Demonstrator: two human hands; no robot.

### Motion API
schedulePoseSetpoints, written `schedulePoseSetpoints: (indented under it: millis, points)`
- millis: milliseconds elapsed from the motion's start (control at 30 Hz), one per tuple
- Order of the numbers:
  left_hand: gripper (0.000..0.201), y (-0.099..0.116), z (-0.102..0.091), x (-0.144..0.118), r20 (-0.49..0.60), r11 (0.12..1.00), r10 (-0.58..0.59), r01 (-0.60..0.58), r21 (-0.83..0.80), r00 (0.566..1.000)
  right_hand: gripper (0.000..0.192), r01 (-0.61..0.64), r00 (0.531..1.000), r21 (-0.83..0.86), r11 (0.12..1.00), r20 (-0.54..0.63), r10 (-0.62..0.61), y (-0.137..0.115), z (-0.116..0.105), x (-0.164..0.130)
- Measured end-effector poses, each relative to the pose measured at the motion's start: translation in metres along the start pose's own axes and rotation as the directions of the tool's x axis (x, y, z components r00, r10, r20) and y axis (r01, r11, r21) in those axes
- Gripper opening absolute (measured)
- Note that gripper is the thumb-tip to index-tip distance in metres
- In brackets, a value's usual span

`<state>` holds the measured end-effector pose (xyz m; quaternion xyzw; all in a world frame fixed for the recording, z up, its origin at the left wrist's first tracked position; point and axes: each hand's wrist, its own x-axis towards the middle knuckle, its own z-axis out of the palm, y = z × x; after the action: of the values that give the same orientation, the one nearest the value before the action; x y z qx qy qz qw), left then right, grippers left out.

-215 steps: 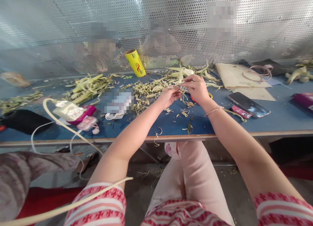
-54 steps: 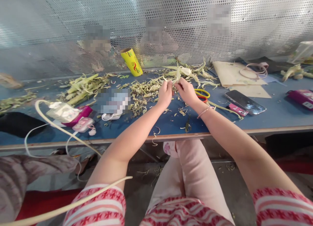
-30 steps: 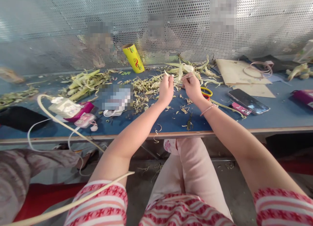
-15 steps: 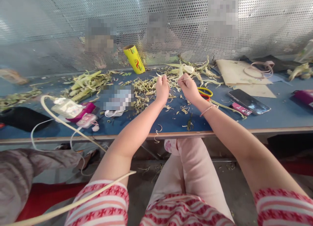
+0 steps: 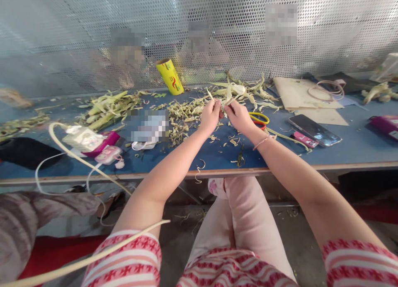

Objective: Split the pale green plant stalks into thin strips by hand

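My left hand is closed in a pinch, and a thin pale plant strip sticks up from its fingertips. Close beside it, my right hand pinches too, its fingertips almost touching the left ones. Pale plant material shows between the two hands, though the fingers hide most of it. Beneath and behind them spreads a pile of dry greenish-yellow plant scraps. Scissors with yellow and red handles lie just right of my right hand.
On the blue table stand a yellow tube and, leftward, a heap of pale stalks. A phone lies right, before brown paper. A cable hangs at left. Perforated metal rises behind; another person's leg is at left.
My hands have drawn together, and their fingertips now nearly meet. The pale strip above my left hand stands up higher than before. The view has shifted slightly.
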<state>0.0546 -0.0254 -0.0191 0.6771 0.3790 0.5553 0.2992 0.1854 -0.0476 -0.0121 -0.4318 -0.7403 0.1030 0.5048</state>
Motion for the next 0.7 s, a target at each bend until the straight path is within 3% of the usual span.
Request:
schedulePoseSetpoints:
  millis: [267,500,700]
  points:
    - [0.040,0.005,0.000,-0.002,-0.003,0.981,0.159,-0.157,0.116,0.987,0.017,-0.062,0.997,0.074,0.995,-0.031,0.065,0.000,0.000,0.001]
    - [0.032,0.012,0.001,-0.004,0.076,0.985,0.128,-0.135,0.105,0.989,0.023,-0.129,0.984,0.232,0.964,-0.089,0.153,0.008,0.002,0.004]
    - [0.031,0.006,0.005,-0.004,-0.010,0.996,0.075,-0.074,0.057,0.997,0.020,-0.134,0.985,0.231,0.964,-0.076,0.156,0.007,0.001,0.006]
